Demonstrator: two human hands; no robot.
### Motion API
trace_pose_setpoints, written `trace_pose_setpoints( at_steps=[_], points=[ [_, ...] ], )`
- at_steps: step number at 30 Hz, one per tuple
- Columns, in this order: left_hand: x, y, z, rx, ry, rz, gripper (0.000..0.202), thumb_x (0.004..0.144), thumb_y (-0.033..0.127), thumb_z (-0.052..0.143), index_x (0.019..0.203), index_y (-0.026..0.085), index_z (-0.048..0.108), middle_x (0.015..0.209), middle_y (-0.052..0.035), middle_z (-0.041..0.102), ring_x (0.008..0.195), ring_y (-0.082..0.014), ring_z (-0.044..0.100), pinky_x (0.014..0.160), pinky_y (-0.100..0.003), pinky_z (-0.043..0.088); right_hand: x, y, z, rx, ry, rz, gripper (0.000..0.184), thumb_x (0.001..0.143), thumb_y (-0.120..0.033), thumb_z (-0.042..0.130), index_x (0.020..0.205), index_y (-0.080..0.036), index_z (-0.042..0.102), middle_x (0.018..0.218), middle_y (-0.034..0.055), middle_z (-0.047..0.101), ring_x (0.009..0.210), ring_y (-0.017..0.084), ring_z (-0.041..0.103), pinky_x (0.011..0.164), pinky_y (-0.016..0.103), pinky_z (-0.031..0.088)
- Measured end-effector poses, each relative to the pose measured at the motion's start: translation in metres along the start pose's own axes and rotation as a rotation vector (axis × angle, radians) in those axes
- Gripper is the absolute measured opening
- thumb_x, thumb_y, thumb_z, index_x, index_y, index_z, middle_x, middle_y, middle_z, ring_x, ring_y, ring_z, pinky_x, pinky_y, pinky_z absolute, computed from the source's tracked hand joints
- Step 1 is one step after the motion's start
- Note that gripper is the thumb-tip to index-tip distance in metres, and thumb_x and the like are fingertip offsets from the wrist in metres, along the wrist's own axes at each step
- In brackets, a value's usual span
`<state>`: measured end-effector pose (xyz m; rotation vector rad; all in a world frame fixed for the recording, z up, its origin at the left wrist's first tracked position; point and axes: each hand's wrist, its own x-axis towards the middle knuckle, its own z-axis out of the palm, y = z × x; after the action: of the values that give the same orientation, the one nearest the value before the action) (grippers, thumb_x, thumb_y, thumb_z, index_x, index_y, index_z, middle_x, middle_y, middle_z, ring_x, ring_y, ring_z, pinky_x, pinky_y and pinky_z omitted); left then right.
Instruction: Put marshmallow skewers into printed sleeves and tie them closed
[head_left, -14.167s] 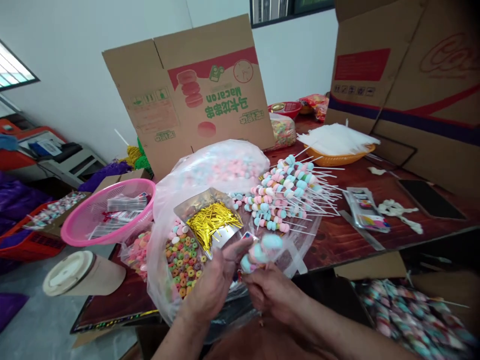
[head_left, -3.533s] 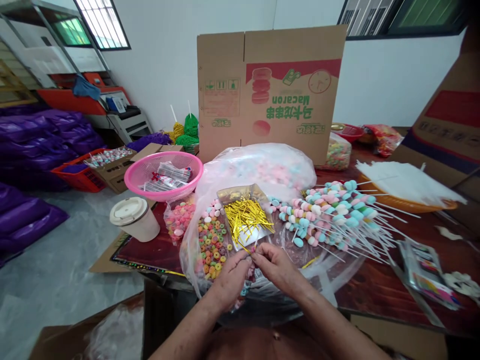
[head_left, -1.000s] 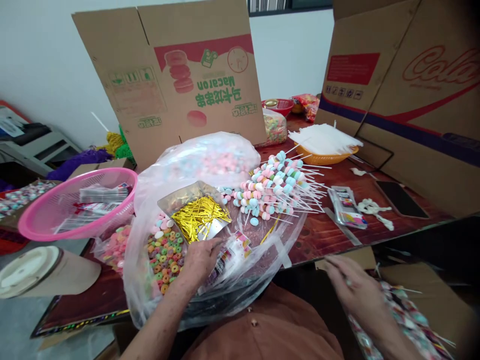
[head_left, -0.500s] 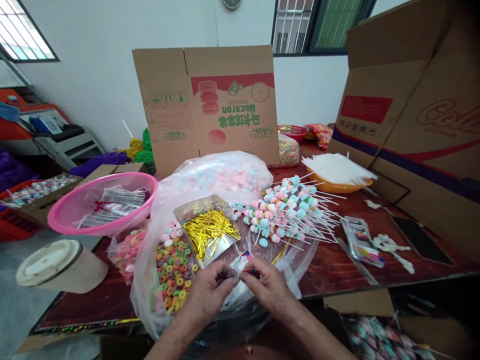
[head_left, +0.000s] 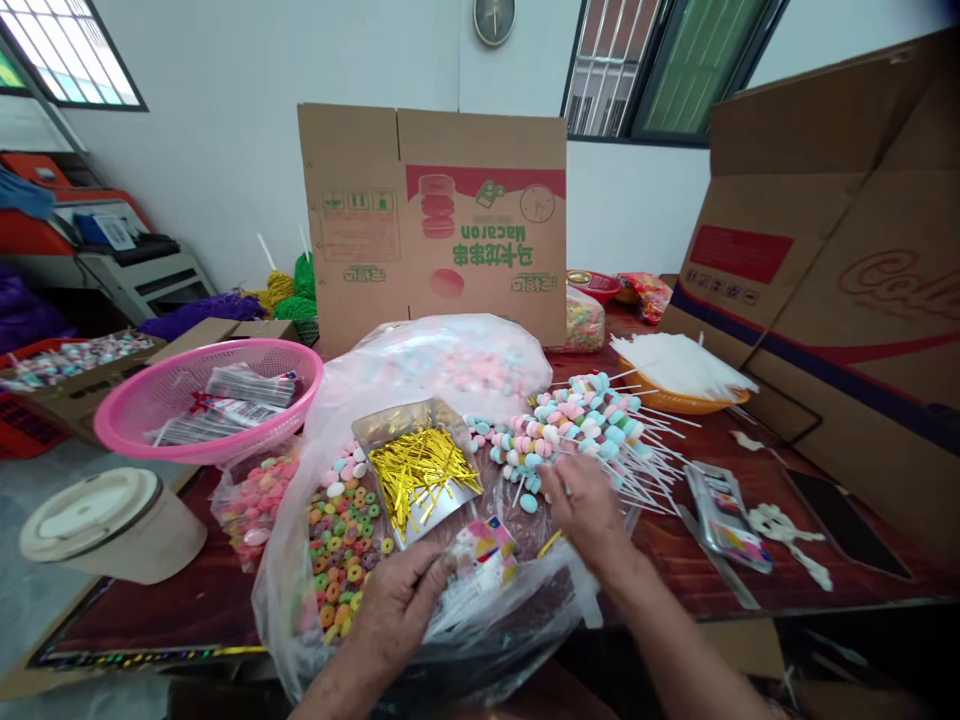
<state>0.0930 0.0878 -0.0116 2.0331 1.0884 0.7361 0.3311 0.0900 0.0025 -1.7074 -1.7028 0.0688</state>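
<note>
My left hand [head_left: 401, 600] is closed on the edge of a small printed plastic bag [head_left: 487, 550], clear with colourful print, held above the large clear plastic bag [head_left: 517, 600]. My right hand [head_left: 589, 510] is at the near side of a pile of marshmallow skewers [head_left: 577, 420] in pink, blue and white. Its fingers are curled and partly blurred, and whether they grip a skewer is hidden. Gold twist ties [head_left: 420, 470] lie in a silver pouch just beyond my left hand. Colourful ring-shaped candies [head_left: 341, 560] lie to the left of it.
A pink basket [head_left: 112, 425] with printed bags and a white lidded bucket [head_left: 112, 525] stand left. Cardboard boxes [head_left: 360, 250] rise behind and right. White sticks [head_left: 682, 365] fill an orange basket. Flat bags [head_left: 724, 515] and a phone [head_left: 851, 525] lie at right.
My hands have parted. The right one has moved up and right to the skewers, while the left has shifted slightly left and down with the printed bag. The view has tilted up slightly.
</note>
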Motion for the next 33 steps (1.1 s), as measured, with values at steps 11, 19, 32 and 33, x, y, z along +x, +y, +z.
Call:
trace_pose_setpoints(
  at_steps=[11,19,32,33],
  points=[
    [-0.008,-0.015,-0.016,-0.049,0.168,-0.020,0.033,0.087,0.040,0.043,0.090,0.018,0.068,0.082,-0.0042,0.069,0.077,-0.0186,0.061,0.071,-0.027,0.047,0.051,0.031,-0.016,-0.796,-0.076,-0.168,0.017,0.082,-0.008,0.043,0.087,-0.010,0.060,0.087,0.0150,0.058,0.084,0.029,0.050,0.068,0.039,0.034],
    [-0.007,-0.017,-0.019,-0.063,0.207,0.097,0.025,0.088,0.032,0.045,0.090,0.020,0.068,0.087,-0.0028,0.069,0.081,-0.0157,0.061,0.075,-0.025,0.047,0.019,0.022,-0.055,-0.271,0.001,-0.410,0.010,0.090,-0.018,0.040,0.086,-0.016,0.050,0.079,0.0058,0.056,0.073,0.017,0.054,0.065,0.028,0.043],
    [0.004,0.007,-0.022,0.060,-0.057,0.234,0.028,0.090,0.031,0.041,0.092,0.018,0.066,0.083,-0.0035,0.068,0.077,-0.0153,0.060,0.072,-0.026,0.044,-0.031,0.013,-0.089,-0.215,-0.106,-0.723,0.019,0.083,-0.006,0.041,0.094,-0.014,0.054,0.087,0.0103,0.060,0.082,0.020,0.054,0.072,0.032,0.045],
    [0.005,0.011,-0.021,0.086,-0.085,0.234,0.030,0.091,0.033,0.040,0.091,0.018,0.066,0.081,-0.0038,0.068,0.076,-0.0155,0.060,0.070,-0.026,0.043,-0.032,0.010,-0.089,-0.204,-0.138,-0.707,0.019,0.083,-0.006,0.040,0.092,-0.014,0.054,0.086,0.0101,0.061,0.081,0.019,0.054,0.071,0.032,0.045]
  ],
)
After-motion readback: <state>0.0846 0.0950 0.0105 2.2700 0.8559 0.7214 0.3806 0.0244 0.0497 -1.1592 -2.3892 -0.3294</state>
